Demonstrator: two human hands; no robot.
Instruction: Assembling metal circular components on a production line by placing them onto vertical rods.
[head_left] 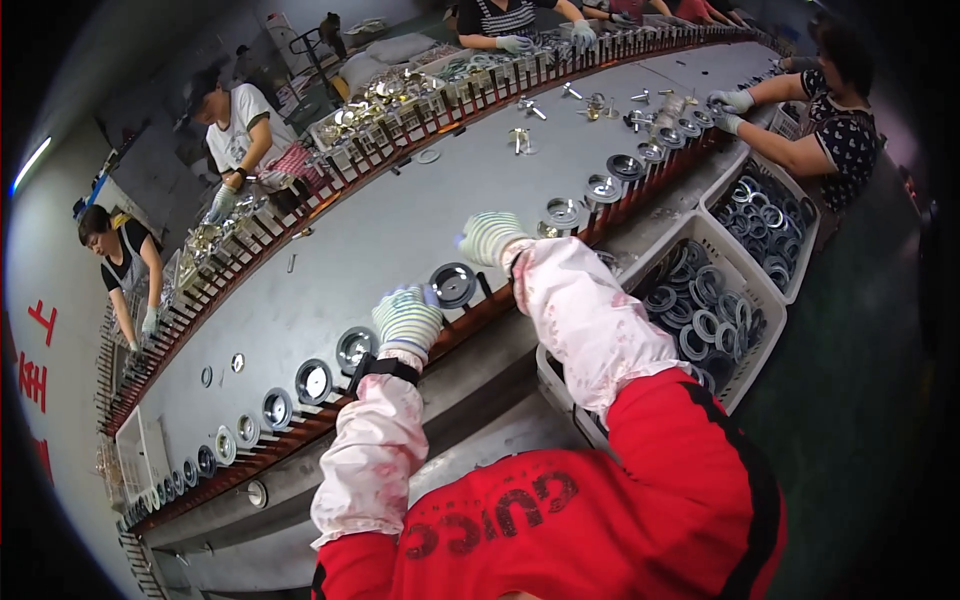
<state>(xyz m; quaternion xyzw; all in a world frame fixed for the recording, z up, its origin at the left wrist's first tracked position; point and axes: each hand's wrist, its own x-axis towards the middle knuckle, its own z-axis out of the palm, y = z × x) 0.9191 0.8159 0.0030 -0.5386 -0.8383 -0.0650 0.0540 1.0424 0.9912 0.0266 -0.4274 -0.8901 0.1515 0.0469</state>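
Observation:
My left hand (408, 320), in a striped knit glove, is over the near edge of the grey table, its fingers bent and pressed together. Its fingertips come up against the left rim of a dark round disc with a pale centre (453, 285); whether they grip it is hidden. To the upper right of that disc is my right hand (491, 238), gloved alike, fingers curled in toward the palm. Anything inside it is out of sight. Left of my left hand, another dark disc (356, 348) sits in the row along the edge.
The curved grey table (340, 270) has upright pegs along its rims. More discs (563, 212) line the near edge to the right. Crates of metal rings (700, 310) stand beside my right arm. A co-worker (820, 120) works at the right; others are across the table.

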